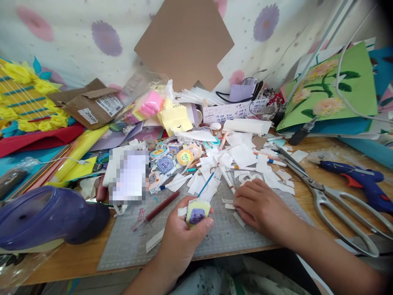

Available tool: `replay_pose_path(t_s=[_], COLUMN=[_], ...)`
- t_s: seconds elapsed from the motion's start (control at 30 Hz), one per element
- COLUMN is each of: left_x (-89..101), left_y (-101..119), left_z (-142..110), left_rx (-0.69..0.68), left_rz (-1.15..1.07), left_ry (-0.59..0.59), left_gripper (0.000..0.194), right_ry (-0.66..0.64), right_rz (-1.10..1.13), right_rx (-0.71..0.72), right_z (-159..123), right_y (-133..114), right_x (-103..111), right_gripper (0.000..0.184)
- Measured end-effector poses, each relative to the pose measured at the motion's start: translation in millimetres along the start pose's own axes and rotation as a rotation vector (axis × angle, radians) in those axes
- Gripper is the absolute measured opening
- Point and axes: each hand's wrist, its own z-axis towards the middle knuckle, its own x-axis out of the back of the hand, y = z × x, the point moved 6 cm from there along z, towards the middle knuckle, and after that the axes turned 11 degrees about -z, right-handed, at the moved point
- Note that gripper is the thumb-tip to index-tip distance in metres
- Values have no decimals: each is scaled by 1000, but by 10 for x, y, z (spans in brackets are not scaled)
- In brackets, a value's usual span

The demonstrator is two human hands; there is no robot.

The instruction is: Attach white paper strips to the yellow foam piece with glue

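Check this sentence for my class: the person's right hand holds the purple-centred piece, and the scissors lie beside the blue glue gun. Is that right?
No: the head view shows the left hand holding the purple-centred piece, while the right hand is by the white paper pieces. The scissors do lie beside the blue glue gun.

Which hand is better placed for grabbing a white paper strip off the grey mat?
Right, probably: the right hand is down beside white paper strips, while the left hand holds the small purple-centred piece.
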Motion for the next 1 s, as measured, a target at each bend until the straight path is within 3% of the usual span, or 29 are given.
replay_pose_path(t_s=[0.2, 0.37, 0.57, 0.83, 1.0], left_x=[-20, -57, -110, -125, -117], left_y=[33, 123, 127, 119, 60], left_z=[-19, -9, -25, -16, -16], left_rx=[-3, -8, 3, 16, 1], left_rz=[24, 110, 45, -84, -112], left_ry=[-11, 49, 29, -45, -74], left_gripper=[22, 24, 26, 27, 35], right_ry=[171, 134, 282, 376, 354], right_rz=[157, 246, 441, 495, 535], right_rx=[-155, -194, -302, -291, -309], right_z=[-95, -88, -117, -15, -9], right_y=[-57, -291, -382, -520, -508], right_x=[184, 117, 95, 115, 92], right_gripper=[12, 13, 17, 14, 18])
